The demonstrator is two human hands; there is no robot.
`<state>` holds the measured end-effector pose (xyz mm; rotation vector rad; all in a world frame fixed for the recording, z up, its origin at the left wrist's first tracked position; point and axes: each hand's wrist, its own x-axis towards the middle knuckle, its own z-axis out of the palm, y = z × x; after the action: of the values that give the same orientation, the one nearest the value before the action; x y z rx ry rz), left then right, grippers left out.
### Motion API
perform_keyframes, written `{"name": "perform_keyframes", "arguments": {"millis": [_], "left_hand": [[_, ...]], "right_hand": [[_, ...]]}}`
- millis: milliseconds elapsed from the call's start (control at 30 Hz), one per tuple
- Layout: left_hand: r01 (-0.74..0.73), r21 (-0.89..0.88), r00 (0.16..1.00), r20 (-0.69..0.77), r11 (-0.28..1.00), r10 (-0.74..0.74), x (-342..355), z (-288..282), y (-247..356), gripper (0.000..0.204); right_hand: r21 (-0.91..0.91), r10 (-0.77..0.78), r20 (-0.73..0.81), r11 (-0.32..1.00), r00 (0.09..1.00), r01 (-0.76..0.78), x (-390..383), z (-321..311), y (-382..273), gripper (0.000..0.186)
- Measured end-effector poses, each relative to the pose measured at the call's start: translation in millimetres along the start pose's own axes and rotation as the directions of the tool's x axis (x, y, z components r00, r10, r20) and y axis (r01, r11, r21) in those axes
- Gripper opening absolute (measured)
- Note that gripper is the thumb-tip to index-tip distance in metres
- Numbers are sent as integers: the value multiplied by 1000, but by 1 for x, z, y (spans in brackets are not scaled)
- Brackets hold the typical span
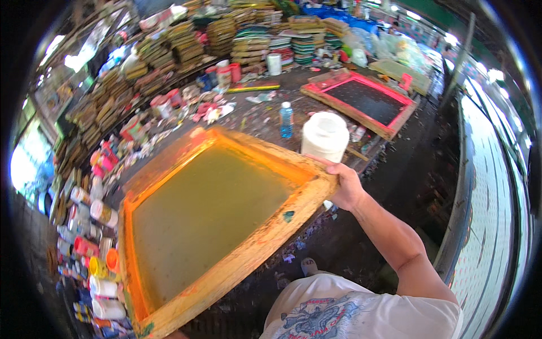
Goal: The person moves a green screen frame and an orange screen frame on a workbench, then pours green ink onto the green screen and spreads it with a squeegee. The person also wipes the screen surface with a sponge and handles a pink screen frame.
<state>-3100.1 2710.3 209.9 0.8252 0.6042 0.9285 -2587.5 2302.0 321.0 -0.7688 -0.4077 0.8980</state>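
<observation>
Right hand (345, 189) is gripping the right corner of a wood-framed screen (209, 217), which is slanting over the near side of the worktop (254, 118); the left is lying out of my view, so I cannot tell its state. Just beyond the gripped corner, a white tub (326, 137) is standing, hiding its contents; near it, a capped bottle (287, 121) is showing blue. Jars (105, 213) are crowding the left. Past the worktop's right edge, dark floor (415, 181) is running toward a pale surface (490, 226).

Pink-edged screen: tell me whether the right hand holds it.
No, the right hand grips the orange-edged screen; the pink-edged screen lies apart.
</observation>
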Motion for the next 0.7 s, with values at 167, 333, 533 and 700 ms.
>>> {"name": "perform_keyframes", "arguments": {"millis": [167, 333, 533, 700], "left_hand": [[-144, 253, 984, -67, 957, 166, 28, 49, 10, 65], [-337, 420, 927, -10, 843, 376, 48, 121, 22, 65], [-613, 466, 765, 150, 638, 626, 60, 239, 33, 65], [-807, 343, 582, 321, 480, 748, 67, 384, 20, 65]], "right_hand": [[-77, -101, 42, 992, 994, 104, 4, 23, -71, 78], [-96, -270, 54, 957, 961, 274, -9, 17, -164, 72], [-82, -375, -55, 925, 925, 370, -57, -20, -292, 59], [-287, -610, -9, 761, 792, 582, -114, -89, -412, 59]]}}
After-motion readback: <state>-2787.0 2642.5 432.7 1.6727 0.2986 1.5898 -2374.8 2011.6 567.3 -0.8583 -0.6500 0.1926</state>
